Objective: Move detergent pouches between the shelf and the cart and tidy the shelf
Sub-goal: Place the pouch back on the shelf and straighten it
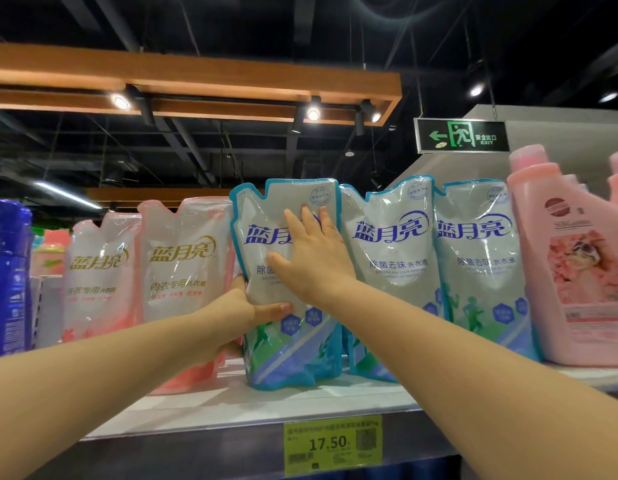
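A blue-edged detergent pouch (266,344) stands upright at the front of the top shelf (231,410). My left hand (236,317) grips its left edge, thumb across the front. My right hand (309,252) lies flat against its face with the fingers spread. Two more blue pouches (392,271) (480,271) stand to its right in a row. Two pink-edged pouches (186,268) (98,275) stand to its left, slightly further back.
A large pink detergent bottle (574,271) stands at the right end of the shelf. A dark blue bottle (8,278) is at the far left. A green price tag (333,445) reading 17.50 hangs on the shelf's front edge. No cart is in view.
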A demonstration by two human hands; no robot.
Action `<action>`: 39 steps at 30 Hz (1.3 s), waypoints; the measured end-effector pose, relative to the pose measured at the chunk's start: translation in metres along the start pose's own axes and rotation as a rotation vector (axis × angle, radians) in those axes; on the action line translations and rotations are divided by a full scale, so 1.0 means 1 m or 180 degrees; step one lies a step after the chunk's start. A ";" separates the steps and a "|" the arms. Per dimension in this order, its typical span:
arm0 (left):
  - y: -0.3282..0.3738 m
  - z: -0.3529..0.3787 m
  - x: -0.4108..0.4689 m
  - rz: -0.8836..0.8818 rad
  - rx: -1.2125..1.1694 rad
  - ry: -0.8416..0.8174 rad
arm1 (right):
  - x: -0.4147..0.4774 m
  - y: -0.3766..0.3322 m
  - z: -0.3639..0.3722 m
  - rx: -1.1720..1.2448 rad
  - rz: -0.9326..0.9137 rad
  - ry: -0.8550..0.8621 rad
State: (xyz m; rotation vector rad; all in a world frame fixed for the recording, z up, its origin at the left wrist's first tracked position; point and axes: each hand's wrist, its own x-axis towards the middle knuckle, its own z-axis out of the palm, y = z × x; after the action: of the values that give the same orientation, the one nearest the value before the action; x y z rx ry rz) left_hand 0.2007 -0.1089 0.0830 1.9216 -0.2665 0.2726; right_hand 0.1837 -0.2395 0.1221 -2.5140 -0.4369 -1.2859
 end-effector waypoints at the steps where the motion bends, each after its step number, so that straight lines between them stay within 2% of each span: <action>1: 0.000 0.000 0.000 -0.0021 0.0014 -0.0009 | 0.000 0.001 0.000 -0.0052 0.0007 0.0002; 9: 0.005 0.000 0.005 -0.0106 0.0148 -0.0134 | 0.000 0.007 0.003 -0.0254 0.0100 -0.0056; 16: 0.001 0.003 0.001 -0.0090 -0.0037 -0.0262 | -0.012 0.016 0.001 -0.0450 -0.0170 0.0028; 22: 0.002 -0.001 -0.009 -0.0170 -0.0120 -0.0527 | -0.034 0.021 -0.009 -0.0436 -0.0347 -0.0244; 26: -0.003 -0.003 -0.013 -0.0243 0.0229 -0.0590 | -0.054 0.025 -0.015 -0.0520 -0.0518 -0.0561; 32: -0.008 0.004 -0.014 -0.0195 0.0520 -0.0506 | -0.066 0.025 -0.018 -0.0616 -0.0587 -0.1002; 39: -0.007 0.009 -0.012 -0.0184 0.0529 -0.0296 | -0.065 0.027 -0.016 -0.0633 -0.0605 -0.1097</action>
State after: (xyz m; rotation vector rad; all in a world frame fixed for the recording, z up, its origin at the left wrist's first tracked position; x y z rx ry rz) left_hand 0.1920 -0.1143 0.0697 2.1059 -0.2562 0.1714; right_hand 0.1459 -0.2794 0.0748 -2.9375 -0.6668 -0.9966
